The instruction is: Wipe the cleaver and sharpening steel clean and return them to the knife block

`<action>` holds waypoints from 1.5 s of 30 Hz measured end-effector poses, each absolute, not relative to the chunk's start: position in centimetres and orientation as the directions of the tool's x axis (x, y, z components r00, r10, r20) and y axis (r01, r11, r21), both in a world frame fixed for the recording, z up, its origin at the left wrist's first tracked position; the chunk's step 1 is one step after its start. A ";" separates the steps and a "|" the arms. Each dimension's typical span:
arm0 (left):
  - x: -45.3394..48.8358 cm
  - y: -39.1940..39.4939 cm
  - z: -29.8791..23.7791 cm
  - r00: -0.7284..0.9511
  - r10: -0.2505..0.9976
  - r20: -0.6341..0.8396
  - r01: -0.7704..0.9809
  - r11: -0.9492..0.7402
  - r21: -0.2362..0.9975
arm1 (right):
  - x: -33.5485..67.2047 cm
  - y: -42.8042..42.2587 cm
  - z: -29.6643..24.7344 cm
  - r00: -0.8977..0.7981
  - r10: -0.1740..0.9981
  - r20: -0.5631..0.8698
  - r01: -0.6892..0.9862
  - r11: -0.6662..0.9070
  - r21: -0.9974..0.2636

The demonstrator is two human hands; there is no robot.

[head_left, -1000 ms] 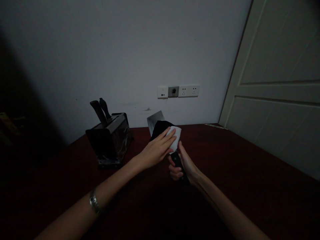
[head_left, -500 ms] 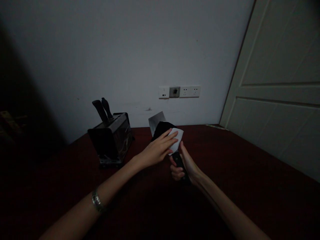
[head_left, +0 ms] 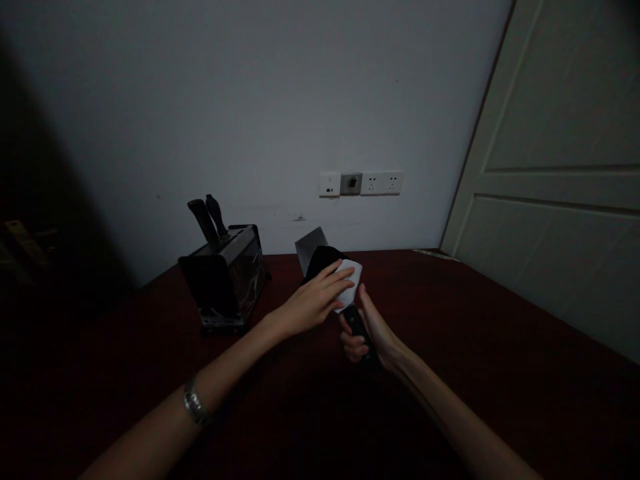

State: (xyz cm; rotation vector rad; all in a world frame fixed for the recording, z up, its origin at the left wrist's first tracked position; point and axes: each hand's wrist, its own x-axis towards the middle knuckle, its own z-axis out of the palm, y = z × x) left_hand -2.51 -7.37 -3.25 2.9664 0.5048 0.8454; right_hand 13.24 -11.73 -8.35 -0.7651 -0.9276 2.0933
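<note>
Right hand [head_left: 369, 337] curls round the black handle [head_left: 354, 320] of a cleaver [head_left: 310, 247]; just beyond, left hand [head_left: 313, 303] lies on black-and-white cloth [head_left: 321, 258], pinch unclear. Seemingly partway: near blade covered, far end bare.

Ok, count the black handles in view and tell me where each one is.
3. One handle and, to its right, a second handle stick up from the knife block; the cleaver handle is in the right hand. More could be hidden.
</note>
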 end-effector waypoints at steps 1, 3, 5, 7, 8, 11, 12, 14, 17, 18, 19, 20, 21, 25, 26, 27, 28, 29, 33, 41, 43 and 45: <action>-2.3 -7.5 -3.4 0.789 0.321 0.525 0.319 -0.943 0.097 | 13.2 -11.7 -8.4 -0.556 0.799 -0.229 -0.362 -0.481 -0.798; -1.5 -7.6 -3.7 0.752 0.344 0.562 0.357 -0.930 0.091 | 13.1 -11.7 -8.6 -0.537 0.811 -0.231 -0.373 -0.474 -0.798; -0.5 -7.8 -3.9 0.707 0.373 0.601 0.398 -0.912 0.098 | 13.2 -11.5 -8.8 -0.532 0.813 -0.236 -0.392 -0.483 -0.783; 0.4 -7.7 -4.1 0.676 0.396 0.622 0.424 -0.899 0.112 | 13.4 -11.3 -9.0 -0.522 0.816 -0.250 -0.409 -0.496 -0.766; 0.7 -7.7 -4.2 0.671 0.400 0.624 0.424 -0.898 0.120 | 13.6 -11.2 -9.1 -0.510 0.820 -0.259 -0.414 -0.498 -0.762; 1.0 -7.2 -4.0 0.644 0.399 0.653 0.389 -0.905 0.169 | 13.9 -10.9 -9.1 -0.467 0.839 -0.280 -0.414 -0.487 -0.769; 0.8 -6.9 -3.8 0.601 0.413 0.684 0.382 -0.901 0.208 | 13.9 -10.8 -9.1 -0.452 0.845 -0.286 -0.410 -0.482 -0.774; 0.1 -6.4 -3.3 0.452 0.467 0.760 0.382 -0.871 0.308 | 14.0 -10.8 -9.0 -0.426 0.855 -0.297 -0.407 -0.474 -0.781; -1.6 -5.3 -2.6 0.203 0.535 0.820 0.410 -0.807 0.425 | 14.2 -10.7 -8.8 -0.402 0.865 -0.301 -0.415 -0.465 -0.782; -2.1 -5.0 -2.5 0.146 0.547 0.824 0.430 -0.786 0.444 | 14.3 -10.7 -8.8 -0.398 0.868 -0.297 -0.420 -0.460 -0.782; -2.7 -4.6 -2.7 0.104 0.558 0.823 0.455 -0.763 0.459 | 14.4 -10.6 -8.8 -0.395 0.872 -0.289 -0.425 -0.452 -0.784; -3.1 -4.2 -3.0 0.078 0.570 0.818 0.479 -0.741 0.470 | 14.4 -10.5 -8.7 -0.394 0.875 -0.280 -0.429 -0.445 -0.786; -3.5 -3.9 -3.6 0.065 0.585 0.809 0.501 -0.720 0.481 | 14.5 -10.5 -8.7 -0.394 0.879 -0.268 -0.434 -0.435 -0.789; -3.9 -3.6 -7.0 0.166 0.674 0.720 0.545 -0.671 0.503 | 14.6 -10.5 -8.5 -0.384 0.887 -0.256 -0.423 -0.415 -0.805; -3.9 -3.8 -7.7 0.239 0.697 0.676 0.537 -0.675 0.506 | 14.6 -10.5 -8.4 -0.381 0.887 -0.262 -0.413 -0.417 -0.810; -3.9 -4.0 -8.3 0.331 0.714 0.616 0.519 -0.684 0.513 | 14.6 -10.5 -8.4 -0.378 0.886 -0.269 -0.400 -0.419 -0.815; -3.9 -4.3 -8.7 0.440 0.719 0.538 0.493 -0.694 0.524 | 14.6 -10.6 -8.3 -0.374 0.886 -0.274 -0.388 -0.418 -0.822; -3.9 -4.6 -9.0 0.547 0.710 0.445 0.467 -0.699 0.541 | 14.5 -10.7 -8.3 -0.371 0.887 -0.274 -0.378 -0.413 -0.829; -4.2 -5.4 -8.9 0.717 0.674 0.179 0.455 -0.647 0.612 | 14.5 -10.7 -8.3 -0.358 0.897 -0.260 -0.352 -0.387 -0.852; -4.5 -5.0 -7.7 0.498 0.838 0.225 0.424 -0.461 0.779 | 14.5 -10.0 -8.8 -0.298 0.909 -0.291 -0.317 -0.382 -0.868; -4.5 -4.8 -7.4 0.454 0.878 0.153 0.383 -0.347 0.856 | 14.4 -9.9 -8.8 -0.280 0.919 -0.277 -0.315 -0.361 -0.878; -4.6 -4.5 -7.3 0.440 0.895 0.079 0.314 -0.235 0.920 | 14.4 -9.9 -8.7 -0.259 0.930 -0.260 -0.317 -0.337 -0.887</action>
